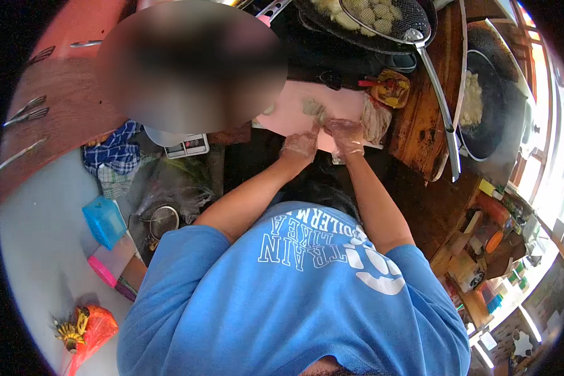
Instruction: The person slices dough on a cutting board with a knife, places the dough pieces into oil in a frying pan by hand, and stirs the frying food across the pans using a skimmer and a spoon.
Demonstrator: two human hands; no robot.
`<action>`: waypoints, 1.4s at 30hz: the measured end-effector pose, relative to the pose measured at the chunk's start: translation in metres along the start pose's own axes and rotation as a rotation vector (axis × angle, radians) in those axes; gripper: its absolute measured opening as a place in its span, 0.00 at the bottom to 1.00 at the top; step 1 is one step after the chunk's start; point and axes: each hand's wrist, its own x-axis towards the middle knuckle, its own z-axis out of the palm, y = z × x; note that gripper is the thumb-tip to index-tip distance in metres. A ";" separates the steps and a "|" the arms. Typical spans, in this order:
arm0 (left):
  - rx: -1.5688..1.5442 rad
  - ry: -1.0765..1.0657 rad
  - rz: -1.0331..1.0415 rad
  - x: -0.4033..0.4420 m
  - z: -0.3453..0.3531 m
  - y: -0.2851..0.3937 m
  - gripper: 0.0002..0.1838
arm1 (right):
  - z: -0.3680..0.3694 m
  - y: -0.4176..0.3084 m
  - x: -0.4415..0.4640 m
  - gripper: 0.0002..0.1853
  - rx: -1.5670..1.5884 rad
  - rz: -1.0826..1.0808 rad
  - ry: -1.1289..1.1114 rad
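My left hand (301,143) and my right hand (346,135), both in thin clear plastic gloves, are close together over the near edge of a pink board (282,119). Their fingers are closed and their tips meet at the near end of a soft, pale grey-green, dough-like piece (313,107). What exactly lies between the fingertips is too small to tell. A smaller pale lump (269,109) sits toward the board's left side. Crumpled clear plastic (376,120) lies at its right end, just beyond my right hand.
Beyond the board, a wok (323,25) holds frying pieces, with a wire strainer (382,19) of round pieces over it. The strainer's long handle (442,100) crosses a wooden ledge (420,119). Another pan (482,106) stands right. A kitchen scale (191,146) is left, beside a blurred patch.
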 end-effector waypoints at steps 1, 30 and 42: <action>0.001 0.001 -0.002 0.001 0.009 -0.008 0.27 | -0.007 -0.021 -0.002 0.10 -0.368 0.000 -0.082; 0.012 0.065 0.028 -0.010 -0.001 0.007 0.20 | -0.001 -0.032 -0.010 0.10 -0.147 0.137 0.072; -0.068 0.079 0.022 -0.011 -0.021 0.011 0.21 | -0.001 -0.012 -0.010 0.18 0.293 0.337 0.087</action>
